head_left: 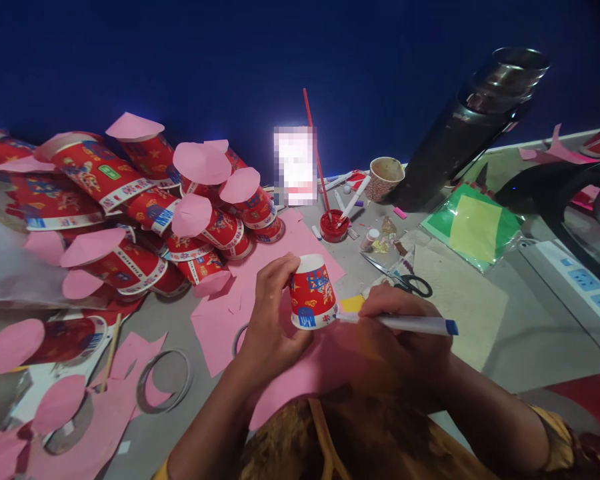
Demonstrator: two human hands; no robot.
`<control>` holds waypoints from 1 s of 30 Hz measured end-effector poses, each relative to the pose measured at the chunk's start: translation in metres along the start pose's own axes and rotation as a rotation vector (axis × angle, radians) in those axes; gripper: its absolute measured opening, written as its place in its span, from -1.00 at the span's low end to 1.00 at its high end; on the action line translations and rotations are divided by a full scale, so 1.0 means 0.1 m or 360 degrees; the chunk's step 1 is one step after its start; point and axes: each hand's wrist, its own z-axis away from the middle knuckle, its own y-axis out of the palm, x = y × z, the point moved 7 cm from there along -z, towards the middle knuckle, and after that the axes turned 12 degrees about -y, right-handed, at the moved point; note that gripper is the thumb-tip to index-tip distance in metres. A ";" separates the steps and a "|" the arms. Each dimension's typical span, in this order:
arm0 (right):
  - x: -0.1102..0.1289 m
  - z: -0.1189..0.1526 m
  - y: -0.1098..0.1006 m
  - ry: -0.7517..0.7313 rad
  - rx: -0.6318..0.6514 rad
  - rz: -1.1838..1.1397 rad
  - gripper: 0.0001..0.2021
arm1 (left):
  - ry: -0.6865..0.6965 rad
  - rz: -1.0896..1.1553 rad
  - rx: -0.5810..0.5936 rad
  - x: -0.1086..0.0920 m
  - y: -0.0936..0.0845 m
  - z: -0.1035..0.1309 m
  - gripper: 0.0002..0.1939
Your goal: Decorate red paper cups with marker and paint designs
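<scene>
A red patterned paper cup (314, 290) with a white base and rim is upside down in my left hand (275, 320), whose thumb and fingers close round its left side. My right hand (405, 330) grips a white marker (415, 325) with a blue end. The marker's tip touches, or is very near, the cup's white rim at the lower right. Pink paper (300, 363) lies beneath both hands, and a bit of yellow paper (351, 305) shows between them.
Red cups with pink paper cones (130, 261) are heaped at the left. A tape roll (145, 381) lies front left. Scissors (405, 280), a red paint pot (334, 227), a patterned cup (384, 180), a dark flask (450, 127) and a power strip (575, 280) stand or lie right.
</scene>
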 end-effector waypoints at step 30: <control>0.00 0.02 0.04 -0.0066 0.0013 -0.0004 -0.86 | 0.0021 -0.0053 0.0075 -0.01 0.03 0.00 -0.14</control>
